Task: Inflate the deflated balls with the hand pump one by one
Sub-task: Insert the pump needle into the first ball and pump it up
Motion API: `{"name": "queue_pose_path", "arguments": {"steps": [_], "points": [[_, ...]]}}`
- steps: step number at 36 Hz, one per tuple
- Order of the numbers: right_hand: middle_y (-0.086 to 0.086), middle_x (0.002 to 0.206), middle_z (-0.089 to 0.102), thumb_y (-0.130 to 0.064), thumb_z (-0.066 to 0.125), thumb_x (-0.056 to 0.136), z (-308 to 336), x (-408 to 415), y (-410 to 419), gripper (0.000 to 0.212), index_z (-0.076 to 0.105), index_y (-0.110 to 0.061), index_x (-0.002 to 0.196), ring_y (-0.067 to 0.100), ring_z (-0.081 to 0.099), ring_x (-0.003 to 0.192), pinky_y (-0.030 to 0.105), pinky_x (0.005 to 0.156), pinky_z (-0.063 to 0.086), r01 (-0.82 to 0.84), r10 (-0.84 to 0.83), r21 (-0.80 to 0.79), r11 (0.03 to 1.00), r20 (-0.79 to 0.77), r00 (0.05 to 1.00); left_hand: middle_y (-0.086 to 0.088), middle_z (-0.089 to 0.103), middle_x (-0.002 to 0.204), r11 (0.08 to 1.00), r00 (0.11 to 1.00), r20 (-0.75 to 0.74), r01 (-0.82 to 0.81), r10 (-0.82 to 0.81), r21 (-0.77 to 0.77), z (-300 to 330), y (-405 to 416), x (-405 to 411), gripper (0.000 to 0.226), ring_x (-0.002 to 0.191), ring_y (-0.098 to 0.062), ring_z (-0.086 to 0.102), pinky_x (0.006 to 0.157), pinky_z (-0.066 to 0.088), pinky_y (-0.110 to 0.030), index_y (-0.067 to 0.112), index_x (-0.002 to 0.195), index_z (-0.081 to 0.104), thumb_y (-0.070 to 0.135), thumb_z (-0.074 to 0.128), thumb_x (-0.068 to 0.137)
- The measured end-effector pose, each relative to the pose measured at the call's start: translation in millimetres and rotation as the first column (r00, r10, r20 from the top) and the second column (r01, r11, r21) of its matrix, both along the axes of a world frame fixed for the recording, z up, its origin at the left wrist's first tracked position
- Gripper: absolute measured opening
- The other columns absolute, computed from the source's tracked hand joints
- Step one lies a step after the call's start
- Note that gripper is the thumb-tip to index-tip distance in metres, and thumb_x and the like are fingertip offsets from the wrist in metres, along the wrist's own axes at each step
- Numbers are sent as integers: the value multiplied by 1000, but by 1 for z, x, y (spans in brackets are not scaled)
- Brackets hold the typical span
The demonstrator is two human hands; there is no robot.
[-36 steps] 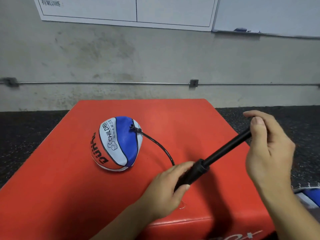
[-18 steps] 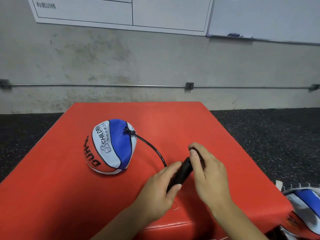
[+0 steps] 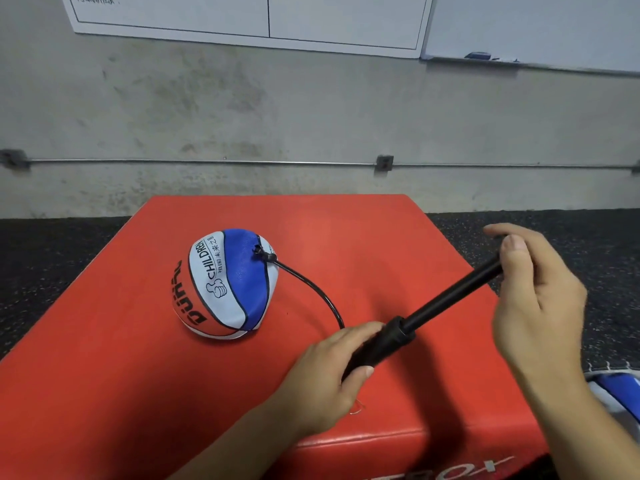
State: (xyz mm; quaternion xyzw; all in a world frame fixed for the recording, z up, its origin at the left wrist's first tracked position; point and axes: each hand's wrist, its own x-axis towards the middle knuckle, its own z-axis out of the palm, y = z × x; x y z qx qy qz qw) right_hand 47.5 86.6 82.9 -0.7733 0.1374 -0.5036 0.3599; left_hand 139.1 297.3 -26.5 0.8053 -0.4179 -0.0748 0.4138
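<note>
We are mid-stroke on the pump [image 3: 412,327]: our left hand [image 3: 332,372] grips the barrel low on the red tabletop [image 3: 104,375], and our right hand [image 3: 533,289] clasps the handle at the end of the drawn-out rod. To do this well, we judge we should push straight down the rod's own line, keep the barrel pinned so the hose [image 3: 311,285] stays slack, and use full strokes without tugging the needle from the valve. The pump's long axis runs from about 8 o'clock at the barrel up to 2 o'clock at the handle. The ball [image 3: 225,285] sits at 9 o'clock of the pump, looking slumped and not yet full, its valve facing 2 o'clock toward the hose.
</note>
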Motion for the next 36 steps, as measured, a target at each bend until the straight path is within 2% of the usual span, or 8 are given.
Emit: {"name": "queue_pose_path", "arguments": {"steps": [5, 8, 11, 15, 20, 27, 31, 36], "points": [[-3, 70, 54, -36, 42, 105, -3, 5, 14, 31, 70, -23, 109, 17, 46, 63, 36, 62, 38, -26, 26, 0, 1000, 9, 1000, 21, 61, 136, 1000, 1000, -11, -8, 8, -6, 0, 2, 0, 62, 128, -3, 59, 110, 49, -40, 46, 149, 44, 16, 60, 97], [-12, 89, 68, -38, 44, 104, -16, 14, 28, 30, 70, -26, 111, 7, 60, 80, 28, 75, 45, -52, 50, -22, 998, -55, 997, 22, 61, 136, 1000, 1000, -14, -19, 19, -15, -2, 4, -1, 63, 127, -3, 60, 109, 50, -41, 47, 149, 42, 17, 60, 97], [-13, 97, 71, -44, 42, 104, -33, 24, 40, 33, 69, -28, 114, 11, 65, 86, 36, 78, 49, -73, 65, -44, 996, -163, 984, 25, 60, 133, 998, 999, -17, -44, 43, -36, -2, 6, 0, 66, 123, -3, 60, 108, 51, -40, 49, 148, 41, 14, 61, 96], [-16, 105, 71, -48, 39, 104, -54, 30, 52, 36, 67, -33, 119, 12, 68, 93, 40, 81, 53, -110, 87, -72, 991, -271, 959, 22, 61, 130, 997, 998, -29, -60, 58, -54, -3, 7, 1, 64, 120, -5, 61, 106, 52, -40, 43, 148, 44, 12, 62, 95], [-18, 99, 68, -50, 37, 104, -70, 35, 58, 33, 63, -37, 119, 8, 66, 90, 40, 79, 53, -144, 97, -109, 984, -356, 929, 14, 63, 122, 996, 997, -43, -70, 68, -57, -3, 4, 3, 57, 114, -15, 64, 101, 54, -45, 35, 147, 46, 15, 60, 96], [-16, 90, 66, -55, 32, 103, -64, 33, 55, 35, 60, -39, 117, 14, 65, 82, 41, 74, 51, -147, 77, -165, 975, -369, 926, 16, 63, 122, 997, 997, -61, -54, 51, -51, 0, 4, 5, 59, 115, -12, 64, 101, 54, -42, 37, 147, 46, 13, 61, 96], [-13, 84, 64, -52, 35, 104, -41, 27, 46, 34, 62, -35, 117, 18, 64, 77, 42, 70, 51, -129, 61, -207, 970, -307, 950, 19, 64, 124, 999, 998, -58, -28, 25, -46, 1, 7, 5, 63, 119, -11, 63, 104, 53, -41, 40, 150, 46, 10, 62, 97], [-11, 79, 62, -35, 44, 107, 0, 14, 15, 28, 69, -25, 113, 7, 54, 68, 35, 68, 42, -23, 18, -95, 995, -59, 998, 17, 65, 128, 1000, 999, -32, -1, 1, -16, 0, 5, 2, 61, 124, -9, 62, 106, 52, -43, 44, 150, 44, 15, 60, 98]]}}
